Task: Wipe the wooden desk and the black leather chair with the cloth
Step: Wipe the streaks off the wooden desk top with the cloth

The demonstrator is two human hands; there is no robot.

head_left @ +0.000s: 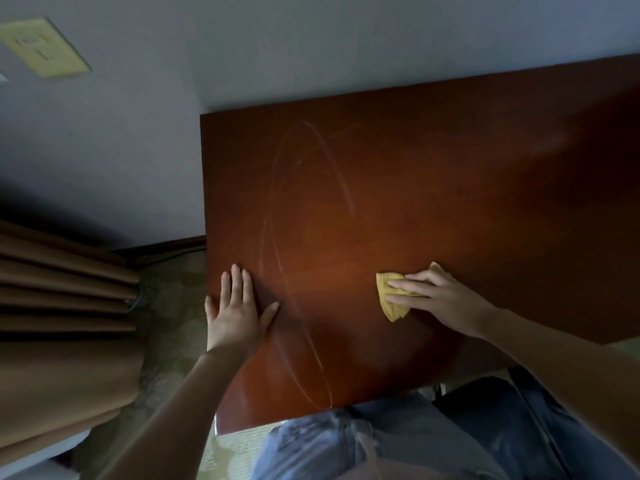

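The reddish-brown wooden desk (433, 188) fills the middle and right of the head view. Curved wipe streaks arc across its left half. My right hand (438, 299) presses flat on a folded yellow cloth (389, 303) near the desk's front middle; the cloth shows at my fingertips and behind them. My left hand (235, 313) lies flat on the desk near its left edge, fingers apart, holding nothing. The black leather chair is not clearly visible; a dark shape (485, 400) sits under the desk's front edge.
A pale wall (138, 133) stands behind and left of the desk, with a yellowish outlet plate (43, 46) at top left. Brown pleated curtains (62, 289) hang at the left. Patterned carpet (166, 341) lies below. My jeans-clad legs (381, 445) are at the front edge.
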